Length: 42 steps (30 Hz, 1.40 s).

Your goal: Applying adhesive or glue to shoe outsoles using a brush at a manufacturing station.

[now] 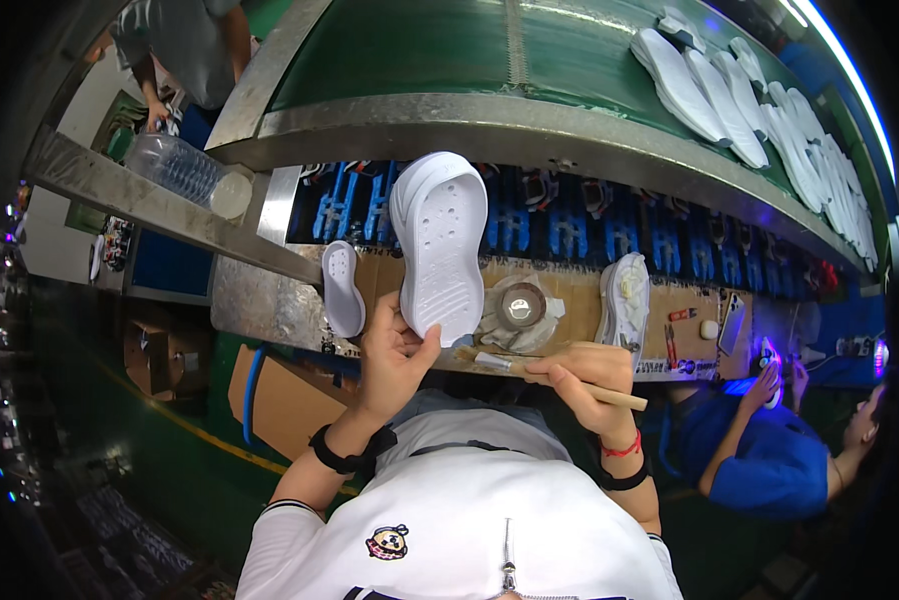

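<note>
— Holding the white shoe sole [439, 255] up by its lower end, the left hand [394, 360] has the thumb on the near face and the fingers curled behind. Is that how you read it?

— Yes. The sole stands nearly upright above that hand, its long axis running away from the person toward the steel conveyor rim [529, 125], with the dotted and ribbed face turned to the camera.

— And the right hand [579, 380]?

— Closed around a wooden-handled brush [549, 378], pinched pen-fashion. The handle sticks out to the right past the wrist; the bristle end points left, toward the heel of the sole, close to it but apart. So the sole lies up and to the left of the brush tip.

— Which hand is nearer the sole?

— The left, plainly: it grips it. The right sits just beside and lower, wrist bent inward, forearm coming up from the bottom edge.

— What is about them on the desk [579, 300]?

— A small round glue pot [521, 305] on crumpled paper, just above the right hand. A smaller white sole [342, 290] rests to the left, and another white shoe part [624, 300] to the right. Farther back, a row of white soles [759, 110] lies on the green belt.

— Anyone else?

— A person in a blue shirt [769, 450] works at the right, their hand at a lit device; another stands at the top left.
</note>
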Available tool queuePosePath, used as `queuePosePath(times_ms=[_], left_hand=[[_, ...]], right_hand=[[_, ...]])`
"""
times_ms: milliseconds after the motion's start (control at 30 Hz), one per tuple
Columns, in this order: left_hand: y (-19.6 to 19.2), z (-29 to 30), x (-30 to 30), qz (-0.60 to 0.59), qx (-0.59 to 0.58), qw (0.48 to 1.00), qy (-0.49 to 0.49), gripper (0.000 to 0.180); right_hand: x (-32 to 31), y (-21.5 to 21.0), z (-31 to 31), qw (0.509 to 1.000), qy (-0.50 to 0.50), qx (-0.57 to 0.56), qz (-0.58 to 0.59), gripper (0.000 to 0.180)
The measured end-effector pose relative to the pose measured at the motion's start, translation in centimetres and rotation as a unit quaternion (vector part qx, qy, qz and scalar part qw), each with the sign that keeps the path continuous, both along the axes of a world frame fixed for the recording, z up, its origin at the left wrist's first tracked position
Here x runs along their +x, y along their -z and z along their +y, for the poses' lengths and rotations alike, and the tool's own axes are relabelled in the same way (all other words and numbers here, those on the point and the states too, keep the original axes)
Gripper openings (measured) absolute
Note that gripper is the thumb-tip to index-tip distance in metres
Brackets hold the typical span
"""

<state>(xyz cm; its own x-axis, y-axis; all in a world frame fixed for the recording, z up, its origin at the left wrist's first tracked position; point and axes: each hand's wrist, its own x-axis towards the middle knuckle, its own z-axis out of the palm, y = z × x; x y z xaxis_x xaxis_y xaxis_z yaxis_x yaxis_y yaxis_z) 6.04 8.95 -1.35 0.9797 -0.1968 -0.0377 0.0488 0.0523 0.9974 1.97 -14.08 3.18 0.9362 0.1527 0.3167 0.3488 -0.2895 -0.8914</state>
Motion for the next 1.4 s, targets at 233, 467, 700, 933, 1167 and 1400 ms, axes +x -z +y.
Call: queuePosePath(times_ms=[233, 467, 700, 933, 1167, 1400], left_hand=[[0.3, -0.6, 0.4, -0.017, -0.010, 1.000, 0.000, 0.042], [-1.5, -5.3, 3.5, 0.014, -0.040, 0.995, 0.087, 0.045], [-7.8, -17.2, 15.3, 0.052, -0.270, 0.943, 0.186, 0.047], [-3.3, -13.1, 10.5, 0.025, -0.129, 0.971, 0.201, 0.031], [22.6, 9.3, 4.9, -0.061, 0.475, 0.823, -0.307, 0.063], [25.2, 19.1, 2.6, 0.328, 0.173, 0.883, -0.288, 0.042]], right_hand=[[-0.1, -0.1, -0.7, 0.999, 0.017, -0.027, 0.016, 0.013], [-3.0, -0.8, -3.7, 0.978, 0.201, 0.040, -0.023, 0.019], [-6.7, -0.7, -6.2, 0.856, 0.463, 0.227, -0.021, 0.038], [-6.2, 1.8, -5.2, 0.885, 0.410, 0.221, 0.030, 0.035], [-6.1, 4.4, -4.5, 0.911, 0.346, 0.200, 0.100, 0.031], [-4.4, 5.7, -2.4, 0.925, 0.284, 0.196, 0.161, 0.033]])
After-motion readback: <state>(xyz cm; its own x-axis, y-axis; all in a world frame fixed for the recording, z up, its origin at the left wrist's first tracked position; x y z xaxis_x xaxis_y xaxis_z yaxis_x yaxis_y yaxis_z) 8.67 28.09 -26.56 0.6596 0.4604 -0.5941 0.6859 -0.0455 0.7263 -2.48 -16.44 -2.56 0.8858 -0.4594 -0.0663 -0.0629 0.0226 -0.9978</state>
